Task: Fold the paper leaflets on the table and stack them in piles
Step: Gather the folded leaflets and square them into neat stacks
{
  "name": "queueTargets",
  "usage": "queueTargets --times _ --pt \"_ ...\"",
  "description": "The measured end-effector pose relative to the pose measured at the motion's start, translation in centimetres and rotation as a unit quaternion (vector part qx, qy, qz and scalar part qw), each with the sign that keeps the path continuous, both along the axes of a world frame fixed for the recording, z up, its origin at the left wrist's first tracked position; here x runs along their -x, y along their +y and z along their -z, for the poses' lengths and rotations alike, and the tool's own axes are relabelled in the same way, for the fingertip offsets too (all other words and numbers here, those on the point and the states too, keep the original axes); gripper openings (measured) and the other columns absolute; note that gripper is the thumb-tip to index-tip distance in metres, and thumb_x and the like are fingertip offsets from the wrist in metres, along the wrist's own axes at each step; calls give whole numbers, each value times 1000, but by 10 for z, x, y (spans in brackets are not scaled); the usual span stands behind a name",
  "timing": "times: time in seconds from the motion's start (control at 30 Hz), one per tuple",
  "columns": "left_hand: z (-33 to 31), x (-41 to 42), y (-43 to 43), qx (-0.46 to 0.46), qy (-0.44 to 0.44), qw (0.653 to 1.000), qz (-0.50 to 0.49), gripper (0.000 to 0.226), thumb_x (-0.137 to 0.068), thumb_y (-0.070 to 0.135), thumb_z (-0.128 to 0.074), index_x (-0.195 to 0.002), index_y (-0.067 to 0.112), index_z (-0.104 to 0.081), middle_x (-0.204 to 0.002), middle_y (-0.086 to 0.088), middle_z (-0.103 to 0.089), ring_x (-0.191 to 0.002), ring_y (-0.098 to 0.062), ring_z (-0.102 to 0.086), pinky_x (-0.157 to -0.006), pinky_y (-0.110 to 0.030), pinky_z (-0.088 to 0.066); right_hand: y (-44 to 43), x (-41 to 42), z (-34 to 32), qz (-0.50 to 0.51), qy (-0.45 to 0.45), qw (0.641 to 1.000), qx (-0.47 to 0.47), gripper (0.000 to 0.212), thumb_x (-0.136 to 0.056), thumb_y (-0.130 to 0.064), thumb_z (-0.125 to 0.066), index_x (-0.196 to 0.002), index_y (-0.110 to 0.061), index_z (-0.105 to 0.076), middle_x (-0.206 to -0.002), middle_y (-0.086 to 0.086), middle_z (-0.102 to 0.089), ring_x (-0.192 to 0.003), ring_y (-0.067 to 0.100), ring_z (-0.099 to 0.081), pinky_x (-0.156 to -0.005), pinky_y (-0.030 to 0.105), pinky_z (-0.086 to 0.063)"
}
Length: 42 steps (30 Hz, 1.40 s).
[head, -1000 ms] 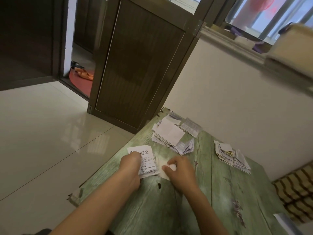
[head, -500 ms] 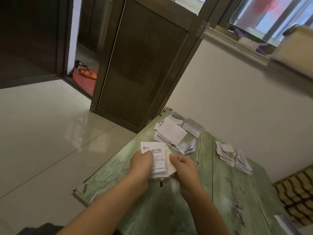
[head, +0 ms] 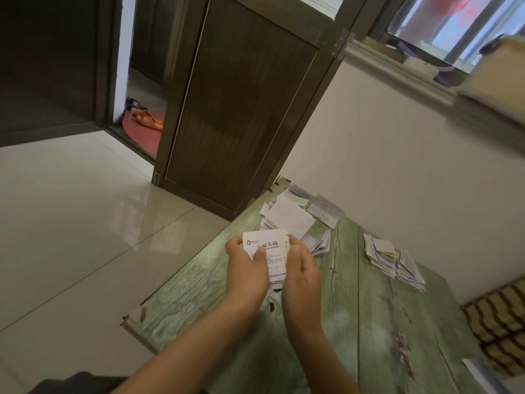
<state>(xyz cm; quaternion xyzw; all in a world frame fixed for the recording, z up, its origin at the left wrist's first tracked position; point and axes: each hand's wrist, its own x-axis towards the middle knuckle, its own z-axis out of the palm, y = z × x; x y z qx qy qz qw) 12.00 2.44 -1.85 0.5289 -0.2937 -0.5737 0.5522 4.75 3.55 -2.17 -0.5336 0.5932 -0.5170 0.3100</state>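
Fingers (head: 233,245) of the left hand (head: 247,268) curl round the left edge of a printed leaflet (head: 267,244), thumb pressed on its face; the right hand (head: 302,273) grips the right edge, its fingers mostly hidden behind it. The leaflet is held up over the green desk (head: 369,322), near its left side. Farther back on the desk lies a loose heap of leaflets (head: 289,220); a second pile (head: 392,261) sits well to the right, near the wall (head: 397,166).
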Motion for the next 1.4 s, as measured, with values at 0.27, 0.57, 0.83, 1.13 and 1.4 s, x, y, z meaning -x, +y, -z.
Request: queueTargets --times 0.27,0.57,0.83,1.13,1.4 --pt "3 -7 1 -124 139 982 19 24 -93 4 -52 -116 2 -43 -89 -12 -62 -66 -18 -61 -40 -22 -48 -30 43 8 79 72 994 2 12 -95 -25 -51 -100 -24 -61 -103 3 -63 -93 8 -62 -74 24 -53" --pt "1 -5 1 -153 183 968 72 8 -91 0 -54 -83 1 -56 -74 -12 -65 -62 -23 -63 -61 -32 -54 -94 92 36 82 152 970 -174 56 -87 -27 -56 -140 -22 -41 -147 6 -31 -127 27 -41 -105 45 -38" --pt "4 -6 -4 -158 216 960 84 9 -93 5 -52 -84 4 -55 -78 -12 -67 -64 -23 -64 -62 -34 -54 -68 110 23 355 2 935 -20 28 -88 -6 -59 -116 -2 -63 -115 15 -63 -102 30 -60 -88 32 -46" --pt "-10 -11 -2 -81 362 913 169 17 -91 13 -48 -97 5 -62 -77 -11 -70 -68 -25 -67 -78 -39 -55 -8 46 -1 187 -53 974 118 35 -83 5 -62 -109 -14 -49 -93 3 -61 -78 17 -64 -66 29 -56" --pt "-10 -20 -2 -27 428 887 171 27 -91 22 -46 -99 7 -67 -79 -13 -69 -69 -25 -63 -78 -39 -48 -3 16 22 105 275 899 323 12 -77 4 -64 -89 3 -68 -90 7 -55 -83 -1 -45 -76 2 -42"
